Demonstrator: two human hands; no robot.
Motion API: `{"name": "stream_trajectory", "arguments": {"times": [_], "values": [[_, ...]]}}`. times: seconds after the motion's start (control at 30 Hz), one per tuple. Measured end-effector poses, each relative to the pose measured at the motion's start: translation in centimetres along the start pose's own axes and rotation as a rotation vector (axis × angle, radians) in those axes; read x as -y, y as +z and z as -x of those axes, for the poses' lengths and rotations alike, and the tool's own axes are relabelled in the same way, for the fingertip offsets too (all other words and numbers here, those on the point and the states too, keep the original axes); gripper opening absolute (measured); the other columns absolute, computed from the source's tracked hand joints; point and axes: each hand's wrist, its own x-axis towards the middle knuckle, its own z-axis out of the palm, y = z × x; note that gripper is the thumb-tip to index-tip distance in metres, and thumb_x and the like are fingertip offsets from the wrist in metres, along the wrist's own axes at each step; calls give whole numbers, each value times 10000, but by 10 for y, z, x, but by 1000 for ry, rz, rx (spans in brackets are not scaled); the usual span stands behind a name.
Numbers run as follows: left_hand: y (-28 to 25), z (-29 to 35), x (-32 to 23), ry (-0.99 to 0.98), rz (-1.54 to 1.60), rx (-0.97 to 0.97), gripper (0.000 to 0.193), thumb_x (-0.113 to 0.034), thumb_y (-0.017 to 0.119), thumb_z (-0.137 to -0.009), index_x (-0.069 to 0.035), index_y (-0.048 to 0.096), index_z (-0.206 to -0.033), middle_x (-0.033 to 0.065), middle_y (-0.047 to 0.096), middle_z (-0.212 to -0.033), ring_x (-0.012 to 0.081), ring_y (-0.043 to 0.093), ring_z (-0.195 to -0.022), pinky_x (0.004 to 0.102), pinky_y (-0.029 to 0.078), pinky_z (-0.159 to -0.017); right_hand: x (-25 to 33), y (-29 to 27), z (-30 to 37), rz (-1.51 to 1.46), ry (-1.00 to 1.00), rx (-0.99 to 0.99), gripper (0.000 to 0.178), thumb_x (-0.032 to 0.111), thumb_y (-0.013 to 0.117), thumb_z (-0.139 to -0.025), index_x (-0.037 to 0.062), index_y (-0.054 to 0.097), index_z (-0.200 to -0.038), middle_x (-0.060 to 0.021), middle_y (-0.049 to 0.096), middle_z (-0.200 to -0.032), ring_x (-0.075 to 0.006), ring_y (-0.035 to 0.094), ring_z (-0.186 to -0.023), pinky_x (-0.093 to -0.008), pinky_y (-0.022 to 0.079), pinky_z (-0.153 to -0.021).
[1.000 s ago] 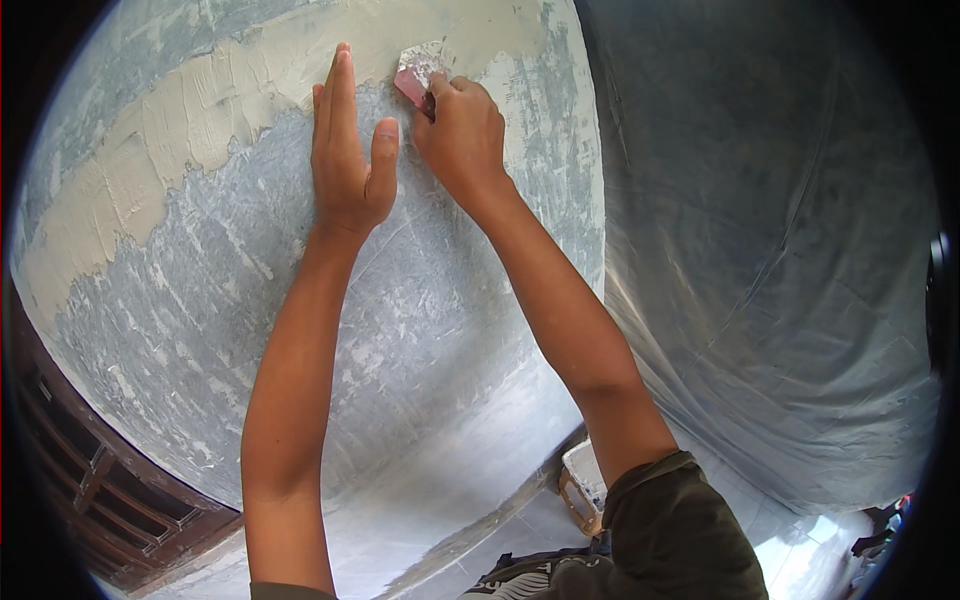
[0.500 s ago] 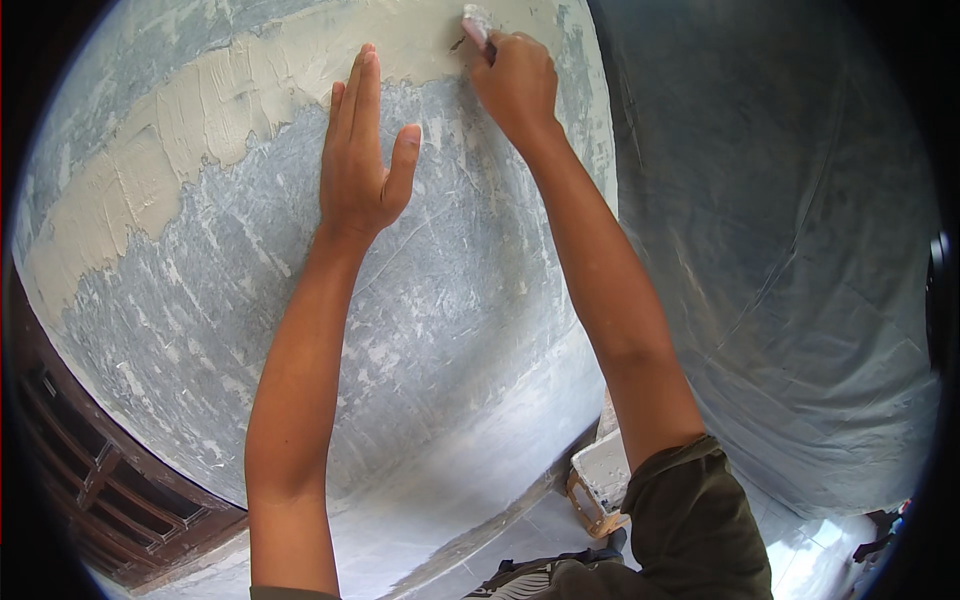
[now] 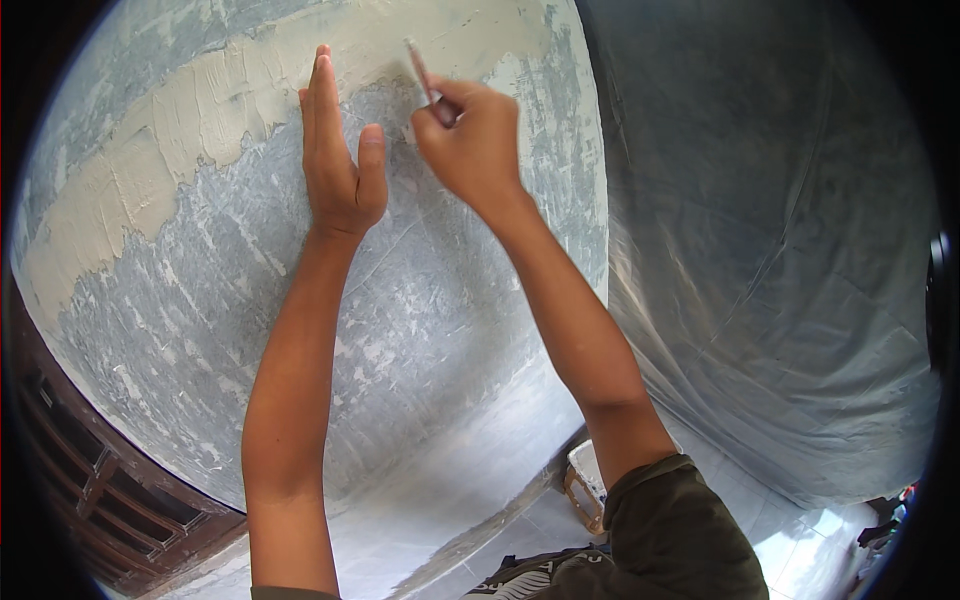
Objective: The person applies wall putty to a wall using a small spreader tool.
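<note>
A grey, patchy wall (image 3: 430,300) stands before me, with a broad band of cream putty (image 3: 150,165) curving across its upper part. My left hand (image 3: 340,165) is raised with its fingers stretched out, at the lower edge of the band; whether the palm presses on the wall is hard to tell. To its right, my right hand (image 3: 472,145) is closed round a thin putty knife (image 3: 420,72), slightly blurred and seen nearly edge-on, its tip over the band. The fingers hide most of its handle.
A grey plastic sheet (image 3: 760,250) hangs along the right side. Low behind my right arm, a putty-smeared container (image 3: 583,485) stands on the tiled floor (image 3: 520,530). Dark brown wooden latticework (image 3: 110,490) borders the wall at lower left.
My right hand has come left and down the wall with the putty knife, whose blade has turned edge-on. My left hand has shifted slightly left, its fingers still stretched.
</note>
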Motion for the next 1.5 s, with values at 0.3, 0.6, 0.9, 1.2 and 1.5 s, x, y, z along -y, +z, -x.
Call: {"name": "stream_trajectory", "arguments": {"times": [0.3, 0.6, 0.9, 1.2, 1.5], "values": [[3, -1, -3, -11, -75, 50, 721, -419, 401, -1033, 72, 269, -1544, 255, 332, -1599, 395, 324, -1491, 553, 178, -1227, -76, -10, -71, 462, -137, -170, 287, 99, 668, -819, -50, 730, -1056, -197, 676, -854, -372, 673, -800, -461, 532, -754], [0, 0, -2, -12, -78, 38, 725, -407, 411, -1027, 73, 258, -1549, 252, 326, -1605, 401, 316, -1494, 559, 179, -1224, -31, 18, -19, 381, -96, 102, 167, 84, 684, -805, -14, 707, -939, -167, 675, -887, -353, 672, -866, -465, 550, -744], [7, 0, -3, -1, -130, 71, 730, -417, 414, -1026, 69, 261, -1550, 259, 323, -1603, 396, 312, -1497, 552, 181, -1227, -77, -18, -62, 321, -137, -147, 287, 75, 668, -799, -19, 734, -1063, -167, 651, -816, -335, 660, -749, -446, 525, -697], [5, 0, -5, -23, -132, 103, 695, -367, 385, -1039, 38, 213, -1577, 224, 303, -1625, 385, 281, -1514, 560, 150, -1228, -53, 18, -36, 447, -149, 15, 118, 68, 689, -816, -13, 697, -902, -160, 662, -875, -350, 659, -887, -478, 542, -737], [7, 1, -3, -21, -163, 92, 723, -400, 434, -1025, 61, 260, -1554, 249, 324, -1606, 393, 314, -1497, 555, 183, -1225, -49, -25, -34, 29, -126, -12, 371, 53, 675, -776, -48, 708, -1132, -171, 618, -785, -328, 629, -684, -428, 490, -669]]}}
